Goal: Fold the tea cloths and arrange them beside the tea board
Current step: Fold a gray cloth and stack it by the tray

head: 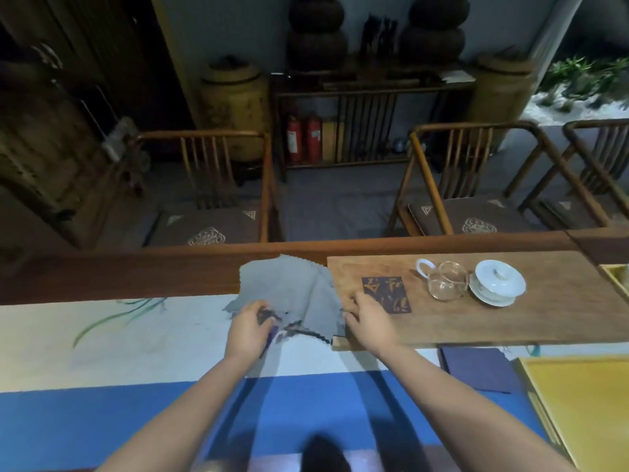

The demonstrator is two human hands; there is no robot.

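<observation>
A pile of grey tea cloths (292, 287) with zigzag edges lies rumpled on the table, just left of the wooden tea board (531, 315). My left hand (250, 327) grips the pile's near left corner, fingers curled round the fabric. My right hand (369, 321) pinches the pile's right edge where it overlaps the board's left end. A dark blue cloth (476, 367) lies flat below the board's front edge.
On the tea board stand a glass pitcher (444, 280) and a white lidded cup on a saucer (497, 282). A yellow tray (585, 403) sits at the right. A white and blue runner (136, 338) covers the table. Wooden chairs stand beyond the far edge.
</observation>
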